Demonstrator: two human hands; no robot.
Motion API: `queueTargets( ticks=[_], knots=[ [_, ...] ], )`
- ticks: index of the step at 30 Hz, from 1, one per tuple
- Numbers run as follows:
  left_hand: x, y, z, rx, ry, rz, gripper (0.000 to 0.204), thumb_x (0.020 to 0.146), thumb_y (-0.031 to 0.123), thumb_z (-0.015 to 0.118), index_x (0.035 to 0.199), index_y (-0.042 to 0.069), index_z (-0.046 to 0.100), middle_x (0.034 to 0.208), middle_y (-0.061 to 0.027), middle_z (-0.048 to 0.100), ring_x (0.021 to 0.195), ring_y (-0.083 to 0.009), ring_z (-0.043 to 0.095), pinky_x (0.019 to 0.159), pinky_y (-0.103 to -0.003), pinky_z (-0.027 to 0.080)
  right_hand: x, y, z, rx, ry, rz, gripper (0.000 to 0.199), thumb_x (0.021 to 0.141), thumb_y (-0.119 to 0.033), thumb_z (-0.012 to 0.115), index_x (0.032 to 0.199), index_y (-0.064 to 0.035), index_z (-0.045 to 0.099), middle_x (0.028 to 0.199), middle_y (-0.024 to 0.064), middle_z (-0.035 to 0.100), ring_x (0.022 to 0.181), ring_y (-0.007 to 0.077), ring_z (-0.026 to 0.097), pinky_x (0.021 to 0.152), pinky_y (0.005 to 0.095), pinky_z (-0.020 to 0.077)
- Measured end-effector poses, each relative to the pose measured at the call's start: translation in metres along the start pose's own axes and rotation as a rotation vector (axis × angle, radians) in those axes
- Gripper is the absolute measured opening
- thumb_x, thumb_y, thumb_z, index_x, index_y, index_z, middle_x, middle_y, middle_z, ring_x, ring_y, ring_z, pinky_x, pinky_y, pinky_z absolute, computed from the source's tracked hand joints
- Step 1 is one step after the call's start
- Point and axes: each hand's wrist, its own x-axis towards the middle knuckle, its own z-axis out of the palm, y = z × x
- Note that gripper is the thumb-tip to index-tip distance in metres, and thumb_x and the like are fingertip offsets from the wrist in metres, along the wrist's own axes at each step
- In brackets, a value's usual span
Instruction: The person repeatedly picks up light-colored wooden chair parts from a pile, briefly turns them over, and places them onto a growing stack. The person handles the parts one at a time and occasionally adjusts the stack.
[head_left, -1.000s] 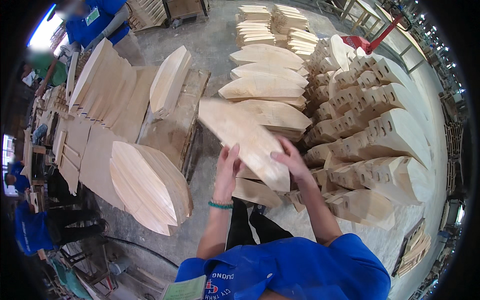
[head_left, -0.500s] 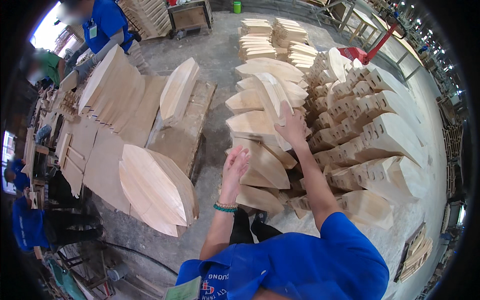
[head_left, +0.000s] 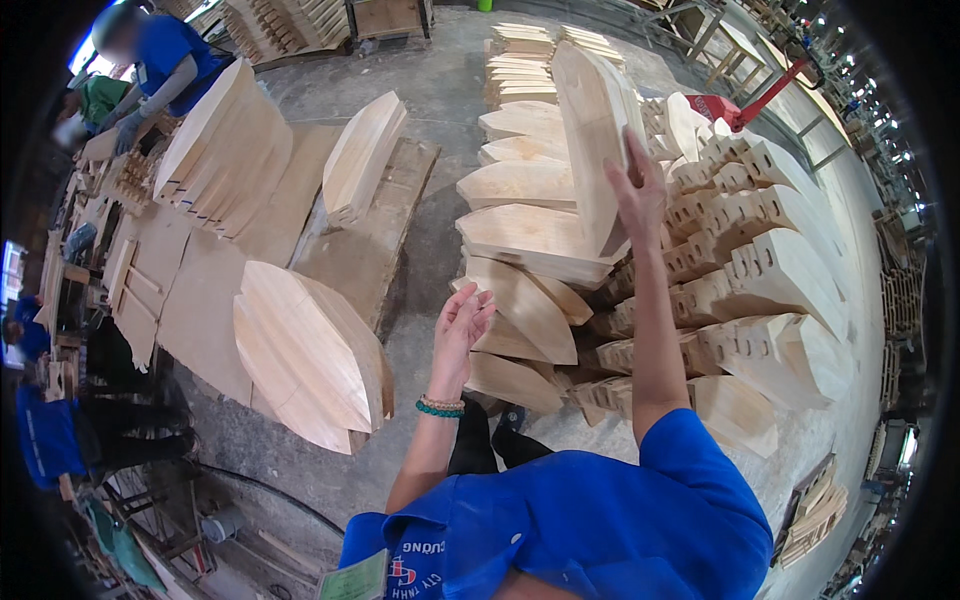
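Note:
My right hand (head_left: 638, 190) is raised and pressed flat against a pale, pointed-oval wooden board (head_left: 590, 140), which stands tilted on edge against a stack of similar boards (head_left: 525, 235). My left hand (head_left: 462, 328) hangs free below it with fingers apart, holding nothing; a green bead bracelet circles its wrist. Lower boards of the stack (head_left: 520, 310) lie just right of the left hand. My blue sleeves fill the bottom of the view.
Notched wooden pieces (head_left: 760, 260) are heaped to the right. A pallet (head_left: 375, 240) at centre-left carries upright oval boards (head_left: 310, 355), with more (head_left: 225, 150) behind. People in blue work at the far left (head_left: 165, 65). Bare concrete floor (head_left: 440, 110) runs between the stacks.
The board went from lying across both hands to standing tilted up against the stack. My left hand let go and dropped away; my right hand rose with the board.

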Motion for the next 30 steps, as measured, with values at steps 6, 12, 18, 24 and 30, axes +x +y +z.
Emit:
queueTargets(
  ticks=[6,12,18,24,30],
  knots=[
    [0.003,-0.010,0.021,0.049,-0.097,-0.045,0.039,0.096,0.024,0.054,0.130,0.006,0.047,0.120,-0.0082,0.060,0.101,-0.0126,0.062,0.086,-0.026,0.048,-0.060,0.083,0.010,-0.614,-0.086,0.095,0.060,0.079,-0.027,0.068,0.136,-0.0256,0.050,0.099,0.0171,0.057,0.086,0.0309,0.060,0.081,0.0397,0.0495],
    [0.004,-0.004,0.013,0.040,-0.049,-0.048,0.035,0.096,0.019,0.055,0.128,0.006,0.049,0.118,-0.0075,0.061,0.098,-0.0109,0.062,0.081,-0.022,0.048,-0.025,0.060,-0.007,0.360,0.046,0.262,0.053,0.084,-0.009,0.063,0.134,-0.0005,0.049,0.133,0.0145,0.053,0.118,0.0194,0.052,0.097,0.0309,0.0429],
    [0.007,-0.007,0.004,0.032,-0.012,-0.051,0.036,0.095,0.021,0.056,0.128,0.006,0.049,0.115,-0.0057,0.062,0.095,-0.0094,0.062,0.078,-0.021,0.048,-0.036,-0.015,-0.007,-0.332,0.112,-0.092,0.058,0.079,-0.014,0.068,0.134,-0.0240,0.053,0.113,0.0137,0.054,0.099,0.0281,0.060,0.090,0.0331,0.0470],
    [0.015,-0.020,0.029,0.078,-0.104,-0.098,0.038,0.095,0.026,0.056,0.128,0.009,0.050,0.119,-0.0079,0.062,0.102,-0.0129,0.061,0.085,-0.025,0.048,-0.074,0.080,-0.001,-0.511,-0.175,0.108,0.056,0.084,-0.015,0.063,0.137,-0.0127,0.047,0.107,0.0121,0.055,0.094,0.0264,0.061,0.080,0.0360,0.0512],
    [0.019,-0.020,0.014,0.244,-0.110,-0.109,0.055,0.095,0.045,0.051,0.140,0.014,0.039,0.129,-0.0060,0.055,0.112,-0.0153,0.055,0.086,-0.029,0.046,-0.130,0.062,0.003,1.118,-0.193,0.809,0.052,0.088,-0.025,0.055,0.130,0.0047,0.046,0.117,0.0189,0.059,0.101,0.0280,0.062,0.085,0.0382,0.0539]
  ],
)
